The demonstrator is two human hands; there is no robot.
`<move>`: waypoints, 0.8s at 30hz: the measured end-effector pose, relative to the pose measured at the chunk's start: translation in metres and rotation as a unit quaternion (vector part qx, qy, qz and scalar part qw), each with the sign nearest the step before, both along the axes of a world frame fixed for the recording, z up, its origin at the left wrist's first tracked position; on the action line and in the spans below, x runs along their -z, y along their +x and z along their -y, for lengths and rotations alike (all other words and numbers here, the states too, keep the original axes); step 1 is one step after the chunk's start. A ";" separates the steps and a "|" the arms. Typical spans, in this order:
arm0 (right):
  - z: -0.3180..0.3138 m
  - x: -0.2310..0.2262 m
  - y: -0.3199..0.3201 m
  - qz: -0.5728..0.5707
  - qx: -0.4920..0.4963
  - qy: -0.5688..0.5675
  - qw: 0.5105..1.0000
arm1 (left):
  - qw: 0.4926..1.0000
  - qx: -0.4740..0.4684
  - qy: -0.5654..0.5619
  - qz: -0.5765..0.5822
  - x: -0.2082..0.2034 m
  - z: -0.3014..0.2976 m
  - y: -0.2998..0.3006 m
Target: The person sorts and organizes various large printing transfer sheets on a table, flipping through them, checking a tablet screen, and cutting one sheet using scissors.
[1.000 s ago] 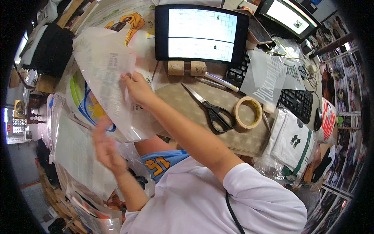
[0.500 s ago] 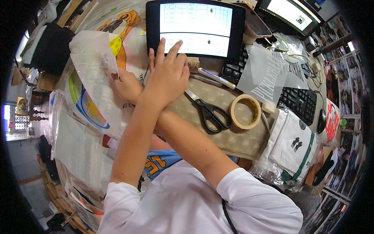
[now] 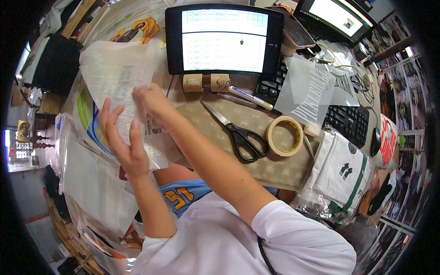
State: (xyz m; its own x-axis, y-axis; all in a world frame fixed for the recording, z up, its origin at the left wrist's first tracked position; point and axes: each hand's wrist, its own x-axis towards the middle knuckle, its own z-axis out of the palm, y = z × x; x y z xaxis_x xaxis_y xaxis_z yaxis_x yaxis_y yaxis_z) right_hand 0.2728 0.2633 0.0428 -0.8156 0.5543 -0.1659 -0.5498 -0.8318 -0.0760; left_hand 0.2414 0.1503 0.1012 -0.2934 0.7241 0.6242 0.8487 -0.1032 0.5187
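Two hands are showing: the left hand (image 3: 123, 145) and the right hand (image 3: 153, 101), both lying against one translucent printed sheet (image 3: 117, 87). One pair of black-handled scissors (image 3: 238, 133) is lying on the tabletop (image 3: 275, 169), with one roll of tape (image 3: 285, 136) sitting just beside it. Two small cardboard tubes (image 3: 192, 83) (image 3: 220, 82) are standing side by side below a screen. Two screens are glowing: the near screen (image 3: 223, 39) and the far screen (image 3: 337, 16). One black keyboard (image 3: 347, 121) and one pen (image 3: 250, 97) are lying nearby.
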 end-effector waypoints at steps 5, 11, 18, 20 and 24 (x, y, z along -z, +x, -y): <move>0.003 -0.011 0.002 0.232 0.006 0.212 0.949 | 0.985 -0.119 -0.120 -0.042 0.052 0.013 -0.031; -0.007 0.010 0.000 0.167 0.026 0.151 0.974 | 0.988 -0.079 -0.126 -0.030 0.043 0.009 -0.023; 0.000 -0.019 0.020 0.200 -0.021 0.113 0.973 | 0.987 -0.089 -0.124 -0.046 0.057 0.016 -0.033; -0.004 -0.015 0.021 0.178 0.030 0.131 0.975 | 0.990 -0.077 -0.116 -0.025 0.053 0.018 -0.033; -0.002 -0.019 0.025 0.207 0.016 0.144 0.968 | 0.996 -0.042 -0.082 0.021 0.050 0.026 -0.037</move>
